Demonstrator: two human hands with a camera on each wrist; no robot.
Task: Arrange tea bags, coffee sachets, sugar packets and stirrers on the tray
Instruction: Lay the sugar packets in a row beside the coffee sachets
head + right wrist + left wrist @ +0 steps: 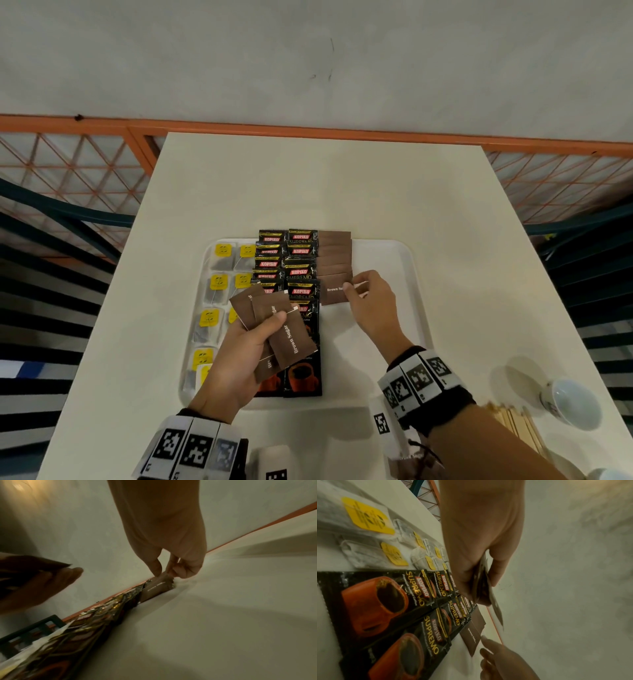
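Note:
A white tray (pixel 394 253) holds yellow-tagged tea bags (pixel 219 284) on its left, two columns of black coffee sachets (pixel 301 274) in the middle, and a column of overlapping brown sugar packets (pixel 334 255) beside them. My right hand (pixel 368 301) pinches the right edge of the nearest packet (pixel 332 291) of that column, which lies on the tray; the right wrist view shows the same packet (pixel 157 586) between thumb and fingers. My left hand (pixel 239 359) grips a fan of brown sugar packets (pixel 274 325) above the sachets, seen edge-on as packets (pixel 482 582) in the left wrist view.
Wooden stirrers (pixel 513 425) lie on the white table (pixel 325 185) at the near right, next to a white cup (pixel 572 402). More brown packets (pixel 411 462) sit at the near edge. An orange mesh railing (pixel 68 161) runs behind the table.

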